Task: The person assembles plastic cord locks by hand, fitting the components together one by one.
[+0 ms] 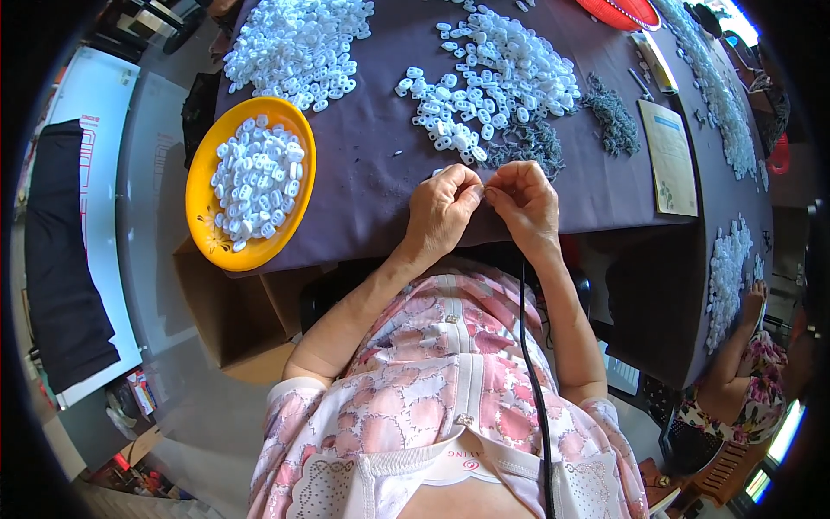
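Observation:
My left hand [444,210] and my right hand [527,208] meet over the near edge of the cloth-covered table [372,203]. Thumb and fingers are pinched together on both, the fingertips nearly touching. Whatever sits between them is too small or hidden to name. A bit of white shows beside my left fingers. Just beyond my hands lie a heap of small white oval plastic pieces with holes [519,69] and a pile of small dark grey bits [532,147]. To the left, a yellow oval bowl [203,186] holds many similar white pieces.
Another white heap [294,48] lies at the far left. On the right are a second grey pile [614,117], a tan booklet [667,160] and a red basket [618,10]. A black cable [534,372] hangs before me. Another person's arm [735,355] is at far right.

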